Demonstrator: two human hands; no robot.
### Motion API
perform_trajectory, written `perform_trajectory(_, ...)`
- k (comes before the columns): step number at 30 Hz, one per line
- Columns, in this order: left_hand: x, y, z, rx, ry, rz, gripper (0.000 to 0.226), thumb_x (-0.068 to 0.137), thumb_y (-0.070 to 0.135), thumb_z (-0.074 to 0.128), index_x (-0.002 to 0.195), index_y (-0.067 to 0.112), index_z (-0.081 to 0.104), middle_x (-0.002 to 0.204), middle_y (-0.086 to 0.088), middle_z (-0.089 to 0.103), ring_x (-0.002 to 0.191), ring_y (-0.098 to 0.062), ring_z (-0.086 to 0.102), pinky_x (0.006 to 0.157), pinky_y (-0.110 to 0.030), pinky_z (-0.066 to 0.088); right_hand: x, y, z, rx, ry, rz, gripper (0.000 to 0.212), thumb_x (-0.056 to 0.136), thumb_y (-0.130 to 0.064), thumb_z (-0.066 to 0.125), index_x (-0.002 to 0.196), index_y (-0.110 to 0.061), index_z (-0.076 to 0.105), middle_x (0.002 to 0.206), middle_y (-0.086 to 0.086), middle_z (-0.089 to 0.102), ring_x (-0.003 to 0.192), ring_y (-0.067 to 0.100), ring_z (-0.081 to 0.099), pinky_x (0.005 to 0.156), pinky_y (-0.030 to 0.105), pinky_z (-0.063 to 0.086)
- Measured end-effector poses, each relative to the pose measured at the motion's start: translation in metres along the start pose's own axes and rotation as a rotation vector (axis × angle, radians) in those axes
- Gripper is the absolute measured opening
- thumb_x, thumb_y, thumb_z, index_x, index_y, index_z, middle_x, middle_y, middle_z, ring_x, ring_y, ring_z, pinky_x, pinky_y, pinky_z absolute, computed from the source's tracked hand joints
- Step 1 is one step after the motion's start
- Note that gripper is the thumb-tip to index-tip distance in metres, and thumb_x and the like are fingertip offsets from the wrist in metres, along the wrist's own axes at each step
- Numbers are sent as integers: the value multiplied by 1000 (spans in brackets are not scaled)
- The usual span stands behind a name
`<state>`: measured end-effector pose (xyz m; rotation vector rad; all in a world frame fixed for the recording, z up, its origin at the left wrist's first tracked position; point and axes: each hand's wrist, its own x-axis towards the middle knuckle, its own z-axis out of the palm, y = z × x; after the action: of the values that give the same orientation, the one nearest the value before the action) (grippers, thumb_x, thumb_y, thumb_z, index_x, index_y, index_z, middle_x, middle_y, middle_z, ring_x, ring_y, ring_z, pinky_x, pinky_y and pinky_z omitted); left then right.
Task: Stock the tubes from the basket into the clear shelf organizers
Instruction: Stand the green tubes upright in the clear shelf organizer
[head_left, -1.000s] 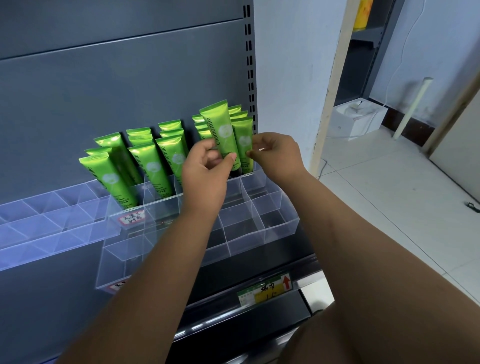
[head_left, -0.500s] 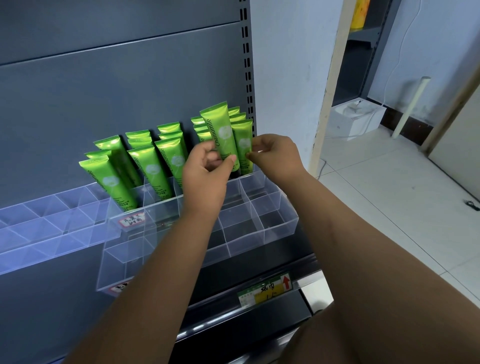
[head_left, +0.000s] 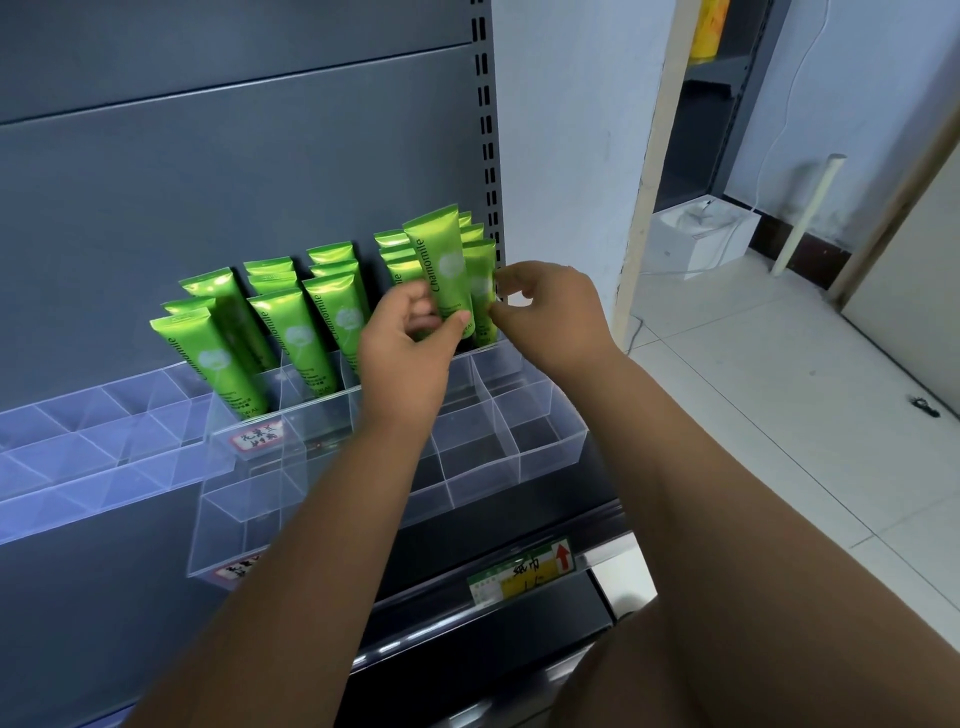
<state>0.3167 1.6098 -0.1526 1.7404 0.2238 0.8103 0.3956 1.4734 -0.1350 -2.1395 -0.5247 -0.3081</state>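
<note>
The gray shelf back (head_left: 234, 156) fills the upper left of the frame, and in front of it, across the middle, sits a stepped clear organizer (head_left: 545, 436), with a second organizer (head_left: 78, 441) running off the left edge. Only the back rows of the stepped one are stocked: green tubes (head_left: 291, 332) stand upright there, several deep. Its middle and front compartments show no tubes, nor does the second organizer, so I judge the job well under half done. The basket is out of sight, so how many tubes remain cannot be told. At centre the left hand (head_left: 410, 338) grips a tube (head_left: 439, 260) low on its body, fingers and thumb wrapped round it, standing it in the back row near the right end. Just to its right, the right hand (head_left: 550, 312) has curled fingers and seems to pinch the edge of the end tube (head_left: 480, 270), likely steadying it. A price label (head_left: 524, 571) hangs on the shelf lip at lower centre.
</note>
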Motion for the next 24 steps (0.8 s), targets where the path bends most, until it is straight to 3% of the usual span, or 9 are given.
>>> perform_trajectory(5,0,-1,1,2,-52,50,34,85,11,81,117,13,69,101,2,74,93,-16,70,84,-24,58,-11,-12,-1,38,57,-5,29,86,-26,69,114,-20,76,103,-10,75,94,9,66,87,31,55)
perform_trajectory(8,-1,-1,1,-1,-47,32,30,85,11,81,112,17,68,97,6,73,89,-9,69,81,-19,56,-11,-11,-2,30,39,11,24,87,-25,69,110,-21,75,104,-9,74,88,7,62,80,25,50)
perform_trajectory(12,0,2,0,-35,-18,-1,32,86,8,80,97,33,62,86,14,68,77,4,64,74,-13,52,-7,-6,3,-25,-34,4,31,86,-24,71,117,-20,72,108,-8,73,92,8,61,84,26,51)
perform_trajectory(17,1,1,1,-59,9,-27,33,85,6,80,96,31,61,82,13,66,75,4,63,72,-13,51,-5,-4,9,-23,-111,-21,32,83,-14,71,114,-20,74,107,-6,74,92,7,59,86,27,52)
perform_trajectory(24,0,2,-2,-131,66,5,32,81,1,78,86,26,57,76,11,54,70,-9,51,68,-18,47,0,-3,18,-52,-111,-9,37,80,-29,74,116,-21,72,100,-5,74,96,14,66,88,35,55)
